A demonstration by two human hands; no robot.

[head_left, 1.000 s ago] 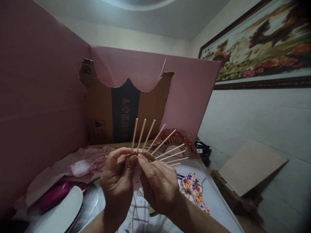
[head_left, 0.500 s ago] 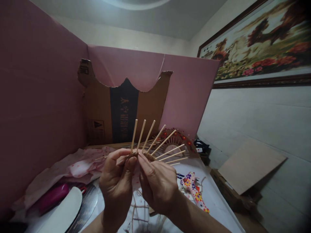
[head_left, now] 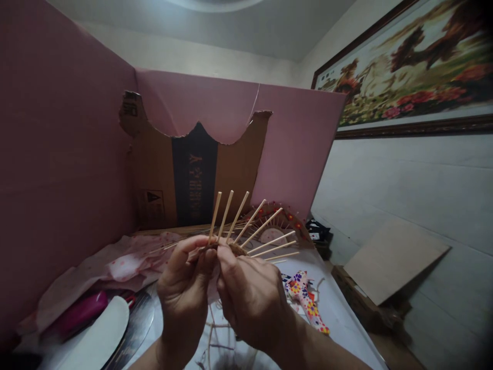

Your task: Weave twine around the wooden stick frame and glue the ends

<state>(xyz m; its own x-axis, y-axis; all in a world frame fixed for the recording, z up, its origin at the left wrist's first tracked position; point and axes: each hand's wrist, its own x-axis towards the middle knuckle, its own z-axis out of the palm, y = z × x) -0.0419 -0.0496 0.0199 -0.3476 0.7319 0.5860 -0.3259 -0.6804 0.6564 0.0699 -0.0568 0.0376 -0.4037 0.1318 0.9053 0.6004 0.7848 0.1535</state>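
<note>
Above the table, both hands grip a curved brown band (head_left: 239, 250) from which several pale wooden sticks (head_left: 262, 228) fan out upward and to the right. My left hand (head_left: 185, 288) is closed on the band's left end, thumb in front and index finger behind, by the leftmost stick. Right beside it, my right hand (head_left: 250, 293) pinches the band at its middle, fingertips almost touching the left thumb. What lies between the right fingertips is hidden. The band looks like twisted cord or cardboard; I cannot tell which.
Behind stands a cut cardboard sheet (head_left: 234, 180) against pink panels (head_left: 296, 139). A fan-shaped piece with red flowers (head_left: 296, 221) lies at the back. A flowered fabric toy (head_left: 308, 303) rests right, pink cloth (head_left: 92, 262) and a magenta object (head_left: 82, 313) left. Twigs (head_left: 221, 329) lie below.
The sticks have swung slightly to the right and tilted a little. My right hand has turned slightly at the band. Both hands keep their grip, and the view has shifted a bit.
</note>
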